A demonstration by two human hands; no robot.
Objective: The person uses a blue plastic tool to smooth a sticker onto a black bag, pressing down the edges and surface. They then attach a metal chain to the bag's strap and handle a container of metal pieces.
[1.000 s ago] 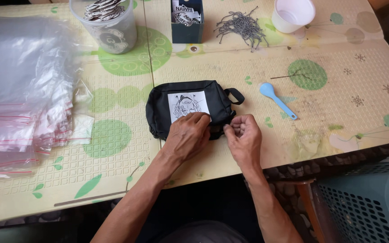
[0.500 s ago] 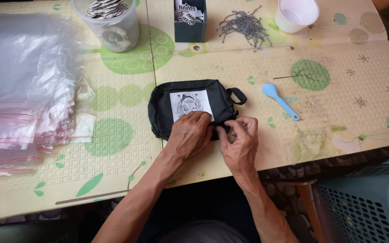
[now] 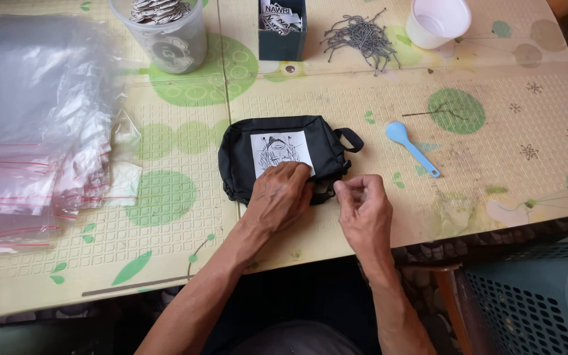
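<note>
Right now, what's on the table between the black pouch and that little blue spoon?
In the head view, nothing: only bare patterned table mat lies between the black pouch with its side loop and the blue spoon.

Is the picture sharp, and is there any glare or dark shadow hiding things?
Head view: even daylight and mostly sharp; the plastic bags shine with pale glare at left; the black pouch shows little detail under the left hand; the right hand is clear; under the table it is dark.
</note>
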